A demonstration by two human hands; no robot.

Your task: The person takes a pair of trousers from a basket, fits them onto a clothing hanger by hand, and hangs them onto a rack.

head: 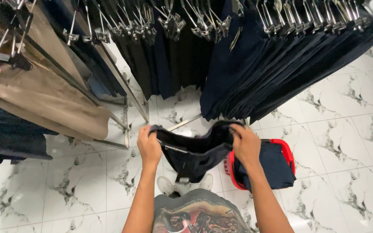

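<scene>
As seen from the head camera, the left hand [149, 146] and right hand [245, 144] each grip an upper corner of a dark navy garment [193, 155], fingers closed on the cloth. It hangs between them above the marble floor [346, 142], beside a red basket [286, 151]. Judged soft, light and limp; best held at the waistband. Its top edge runs left to right, with the body sagging downward. Racks of dark trousers [255, 64] stand beyond.

One head-worn camera looks steeply down, close over the marble floor [346, 142] and clothes racks [121, 86].
</scene>
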